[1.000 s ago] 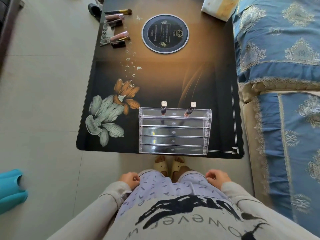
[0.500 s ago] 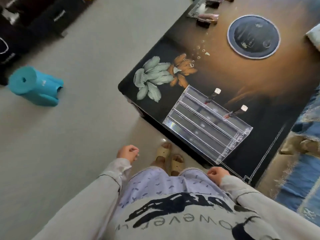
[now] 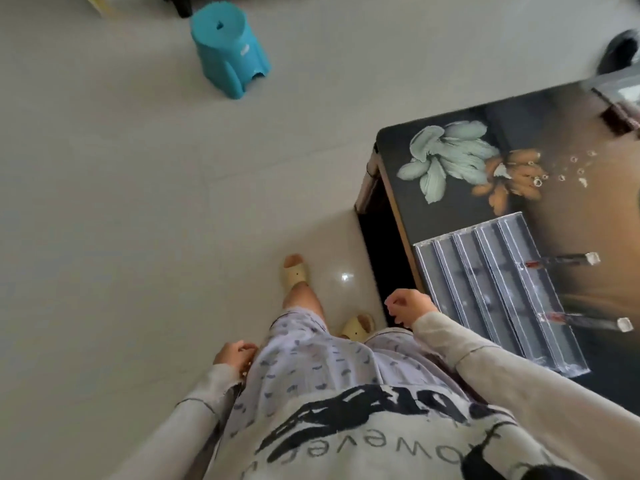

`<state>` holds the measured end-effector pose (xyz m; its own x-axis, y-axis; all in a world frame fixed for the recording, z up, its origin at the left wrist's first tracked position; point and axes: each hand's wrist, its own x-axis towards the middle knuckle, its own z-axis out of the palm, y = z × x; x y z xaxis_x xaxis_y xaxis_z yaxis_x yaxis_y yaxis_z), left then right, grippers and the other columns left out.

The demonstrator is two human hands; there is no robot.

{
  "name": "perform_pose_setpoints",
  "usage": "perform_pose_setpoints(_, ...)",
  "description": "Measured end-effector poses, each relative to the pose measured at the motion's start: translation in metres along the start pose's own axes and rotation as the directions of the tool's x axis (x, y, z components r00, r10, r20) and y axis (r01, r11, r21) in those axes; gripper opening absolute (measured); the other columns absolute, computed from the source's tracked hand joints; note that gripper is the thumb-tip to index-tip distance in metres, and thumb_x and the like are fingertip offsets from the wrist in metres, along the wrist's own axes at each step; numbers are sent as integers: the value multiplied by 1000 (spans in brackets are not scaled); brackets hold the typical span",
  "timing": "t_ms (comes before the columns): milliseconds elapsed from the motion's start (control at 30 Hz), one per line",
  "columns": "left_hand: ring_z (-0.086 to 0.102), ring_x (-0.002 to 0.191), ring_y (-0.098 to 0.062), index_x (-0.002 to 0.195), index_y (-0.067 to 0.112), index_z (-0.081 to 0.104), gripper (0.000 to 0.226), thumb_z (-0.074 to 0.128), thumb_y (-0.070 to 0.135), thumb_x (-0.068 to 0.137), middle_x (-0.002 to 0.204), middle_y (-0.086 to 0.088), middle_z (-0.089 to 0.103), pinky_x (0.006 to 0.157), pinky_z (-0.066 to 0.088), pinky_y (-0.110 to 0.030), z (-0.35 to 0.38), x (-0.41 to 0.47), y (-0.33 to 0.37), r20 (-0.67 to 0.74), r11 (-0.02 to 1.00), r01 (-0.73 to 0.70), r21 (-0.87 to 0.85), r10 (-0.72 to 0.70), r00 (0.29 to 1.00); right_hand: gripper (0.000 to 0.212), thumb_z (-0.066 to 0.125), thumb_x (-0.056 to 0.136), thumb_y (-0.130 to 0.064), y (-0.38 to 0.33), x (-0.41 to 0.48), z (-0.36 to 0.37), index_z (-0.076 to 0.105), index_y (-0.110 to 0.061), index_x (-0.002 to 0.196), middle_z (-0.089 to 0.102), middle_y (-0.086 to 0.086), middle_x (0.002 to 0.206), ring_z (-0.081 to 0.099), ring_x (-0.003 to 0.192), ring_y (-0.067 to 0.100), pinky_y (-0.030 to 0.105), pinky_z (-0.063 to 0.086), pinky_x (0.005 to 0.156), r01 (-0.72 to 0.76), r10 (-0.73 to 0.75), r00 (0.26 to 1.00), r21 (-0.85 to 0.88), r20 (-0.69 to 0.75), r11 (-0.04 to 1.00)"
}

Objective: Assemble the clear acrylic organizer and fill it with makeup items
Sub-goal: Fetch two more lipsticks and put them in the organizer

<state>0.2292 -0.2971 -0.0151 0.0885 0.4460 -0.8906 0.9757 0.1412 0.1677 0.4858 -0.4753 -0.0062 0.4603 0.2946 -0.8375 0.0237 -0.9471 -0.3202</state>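
Standing at the table corner, one foot ahead of the other, beige slippers (image 3: 294,273) on. The left hand (image 3: 235,355) hangs by the hip at lower centre of frame, fingers loosely curled, nothing in them. The right hand (image 3: 410,306) is up in front of the waist, near the table's edge, fingers loosely curled in, also empty.

The clear acrylic organizer (image 3: 498,292) sits on the black glass table (image 3: 571,209) at right of frame, drawers stacked, close to the near edge, below the floral print (image 3: 450,161). Two lip gloss tubes stand in its top tray, square caps up: upper tube (image 3: 561,261), lower tube (image 3: 585,320).

More makeup (image 3: 620,116) lies at the upper right edge, too blurred to identify. A teal plastic stool (image 3: 228,50) stands on the tile floor (image 3: 104,202), upper left.
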Motion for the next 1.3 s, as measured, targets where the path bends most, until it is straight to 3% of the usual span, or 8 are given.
perform_pose_setpoints(67, 57, 76, -23, 98, 2, 68, 18, 53, 9, 90, 75, -7, 61, 68, 45, -24, -5, 5, -3, -10, 1000, 17, -22, -17, 1000, 21, 46, 87, -6, -19, 7, 0, 66, -11, 94, 59, 10, 88, 54, 80, 20, 16, 36, 54, 32, -32, 999, -39, 18, 999)
perform_pose_setpoints(167, 61, 105, -30, 108, 5, 67, 24, 54, 15, 90, 111, -14, 68, 89, 46, -29, -23, 18, 2, -32, 998, 61, -12, -61, 998, 24, 46, 88, -5, -47, 18, 2, 66, -5, 102, 58, 7, 85, 53, 74, 19, 20, 41, 58, 55, -52, 998, -88, 38, 995)
perform_pose_setpoints(333, 62, 106, -33, 104, 4, 67, 23, 52, 13, 89, 112, -17, 69, 88, 49, -31, -82, 52, 33, -39, 999, 52, 15, -52, 998, 25, 48, 88, -6, -90, 42, 7, 65, -2, 106, 57, 1, 67, 54, 59, 16, 23, 47, 63, -32, 32, 999, -88, 5, 996)
perform_pose_setpoints(500, 54, 56, -21, 62, 21, 57, 30, 47, 9, 87, 66, -6, 61, 50, 43, -20, -165, 83, 92, -100, 996, -82, -27, 79, 992, 24, 52, 87, -9, -127, 60, 13, 68, -5, 104, 69, 16, 102, 64, 89, 26, 29, 50, 82, -111, 107, 991, -39, -84, 993)
perform_pose_setpoints(600, 46, 48, -12, 57, 24, 51, 34, 46, 8, 87, 59, 5, 54, 36, 36, -15, -205, 97, 127, -118, 988, -151, -38, 145, 982, 22, 53, 85, -7, -143, 70, 9, 70, -4, 99, 70, 16, 105, 62, 101, 30, 29, 47, 85, -121, 127, 979, 45, -162, 992)
perform_pose_setpoints(733, 46, 50, -14, 58, 21, 50, 33, 46, 4, 86, 62, 3, 54, 46, 31, -18, -235, 116, 167, -67, 982, -186, -42, 183, 981, 19, 54, 84, -7, -160, 82, -3, 70, -7, 96, 70, 15, 103, 61, 92, 25, 23, 42, 73, -189, 207, 971, 138, -123, 972)
perform_pose_setpoints(1100, 48, 55, -16, 59, 23, 49, 33, 46, 8, 88, 63, 3, 55, 46, 32, -17, -258, 165, 272, 53, 975, -141, 170, 134, 990, 19, 57, 85, -9, -221, 159, -71, 68, -5, 100, 68, 15, 106, 58, 91, 23, 26, 44, 81, -235, 252, 966, 220, -51, 947)
perform_pose_setpoints(1300, 57, 81, -25, 68, 18, 58, 21, 52, 12, 88, 80, -7, 59, 76, 46, -28, -281, 191, 349, 72, 949, -130, 288, 114, 991, 19, 47, 87, -5, -277, 203, -155, 65, -9, 92, 59, 11, 87, 54, 77, 22, 22, 43, 59, -169, 214, 972, 345, -99, 923)
